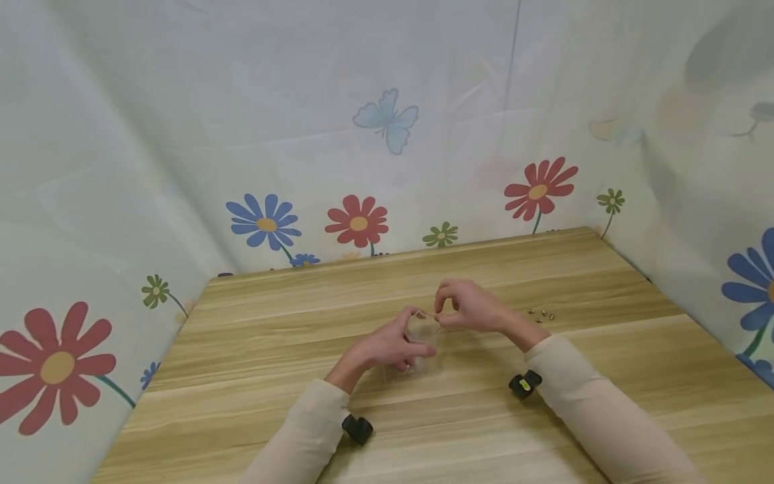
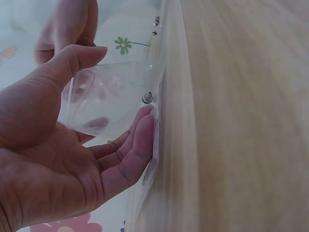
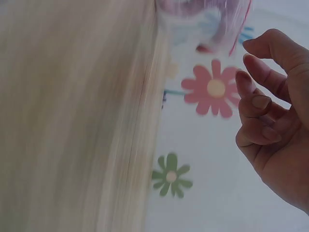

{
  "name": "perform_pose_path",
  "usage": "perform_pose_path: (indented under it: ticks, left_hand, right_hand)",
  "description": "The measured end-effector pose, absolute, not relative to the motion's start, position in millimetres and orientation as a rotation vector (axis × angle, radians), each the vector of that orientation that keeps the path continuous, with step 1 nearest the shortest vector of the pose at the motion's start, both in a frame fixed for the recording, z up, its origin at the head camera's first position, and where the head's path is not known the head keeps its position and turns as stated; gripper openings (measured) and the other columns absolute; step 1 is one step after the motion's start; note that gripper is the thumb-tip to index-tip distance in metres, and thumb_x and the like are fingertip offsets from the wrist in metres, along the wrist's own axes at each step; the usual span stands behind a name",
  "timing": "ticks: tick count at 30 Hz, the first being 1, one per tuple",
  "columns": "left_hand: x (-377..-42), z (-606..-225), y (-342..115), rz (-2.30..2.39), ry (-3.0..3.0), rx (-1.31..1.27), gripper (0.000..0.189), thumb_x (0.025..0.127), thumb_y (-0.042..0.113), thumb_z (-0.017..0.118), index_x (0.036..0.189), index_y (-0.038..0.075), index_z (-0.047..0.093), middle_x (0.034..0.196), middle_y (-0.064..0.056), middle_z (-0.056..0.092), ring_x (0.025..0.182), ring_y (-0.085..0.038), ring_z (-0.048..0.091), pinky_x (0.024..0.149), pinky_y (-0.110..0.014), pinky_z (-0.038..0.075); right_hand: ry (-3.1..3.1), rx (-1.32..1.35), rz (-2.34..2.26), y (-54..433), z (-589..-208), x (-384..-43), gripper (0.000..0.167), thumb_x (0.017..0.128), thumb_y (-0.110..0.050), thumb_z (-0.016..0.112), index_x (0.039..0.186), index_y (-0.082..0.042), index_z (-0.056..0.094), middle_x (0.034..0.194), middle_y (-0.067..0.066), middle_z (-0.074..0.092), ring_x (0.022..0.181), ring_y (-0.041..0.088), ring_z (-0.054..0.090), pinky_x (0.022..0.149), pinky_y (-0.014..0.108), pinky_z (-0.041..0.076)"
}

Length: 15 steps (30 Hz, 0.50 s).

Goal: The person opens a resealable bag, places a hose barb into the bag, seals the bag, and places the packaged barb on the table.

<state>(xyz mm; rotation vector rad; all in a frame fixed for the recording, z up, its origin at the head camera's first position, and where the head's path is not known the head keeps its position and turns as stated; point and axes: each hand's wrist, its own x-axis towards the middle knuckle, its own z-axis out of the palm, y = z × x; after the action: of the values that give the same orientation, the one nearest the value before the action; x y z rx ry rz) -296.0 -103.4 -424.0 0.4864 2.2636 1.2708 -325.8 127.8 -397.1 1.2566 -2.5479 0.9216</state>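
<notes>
The bag (image 1: 423,329), clear with a red line near its lip, is between the two hands over the table (image 1: 242,403). The left hand (image 1: 390,343) grips it: thumb on one side, bent fingers along the other. The right hand (image 1: 474,309) is at the bag's lip, fingers bent, thumb and forefinger tips close together; whether they pinch the plastic, a small part, or nothing, I cannot tell (the right wrist view shows only a narrow gap there).

One metal bit (image 2: 147,98) shows at the bag's lower side, by the left fingertips, seemingly inside. A few loose bits (image 1: 543,312) lie on the table to the right of the bag, beyond the right wrist.

The likeliest trouble, I judge, is spilling: the plastic is thin and limp, so if the left grip slackens or the bag tips lip-down, the bit could slide out. The lip could also fold inward, since little but fingertips would hold it apart, and something dropped there would land beside the bag. A careless sweep of the right forearm might scatter the loose bits, so close beside it.
</notes>
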Motion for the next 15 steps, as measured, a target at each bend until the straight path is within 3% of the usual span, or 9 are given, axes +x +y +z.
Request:
perform_pose_path:
  ticks: [4, 15]
  left_hand:
    - [-296, -426, -103, 1.276, 2.265, 0.476, 0.072, 0.086, 0.035, 0.08, 0.14, 0.022, 0.034, 0.108, -0.015, 0.056, 0.067, -0.023, 0.062, 0.062, -0.035, 0.056]
    - [-297, -426, -103, 1.278, 2.266, 0.496, 0.072, 0.086, 0.033, 0.08, 0.14, 0.023, 0.034, 0.099, -0.016, 0.058, 0.067, -0.023, 0.062, 0.06, -0.033, 0.055]
  right_hand:
    - [-2.641, 1.148, 0.906, 152, -399, -338, 0.006, 0.082, -0.007, 0.075, 0.08, -0.01, 0.07, 0.086, 0.002, 0.062, 0.066, 0.014, 0.05, 0.06, 0.028, 0.044]
    - [-2.869, 0.863, 0.858, 210, -395, -351, 0.009, 0.086, -0.005, 0.073, 0.093, 0.001, 0.073, 0.096, 0.01, 0.067, 0.085, 0.029, 0.06, 0.075, 0.043, 0.051]
